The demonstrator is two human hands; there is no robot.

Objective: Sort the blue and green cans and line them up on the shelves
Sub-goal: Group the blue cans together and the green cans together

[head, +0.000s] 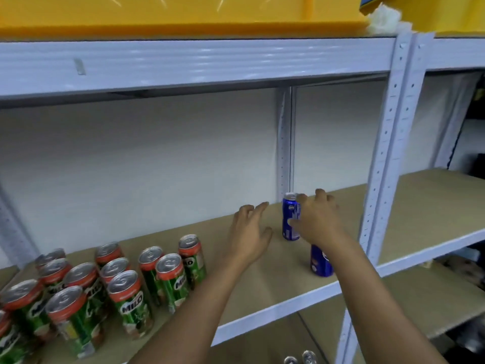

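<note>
A tall blue can stands upright near the back right of the brown shelf. My right hand is wrapped around its right side, thumb across the front. A second blue can stands closer to the shelf's front edge, partly hidden under my right wrist. My left hand hovers open just left of the far blue can, touching nothing. Several green cans with red tops stand bunched at the left of the same shelf.
A white upright post divides this bay from another brown shelf on the right. A white beam runs overhead with a yellow bin on top. Two can tops show on the lower shelf.
</note>
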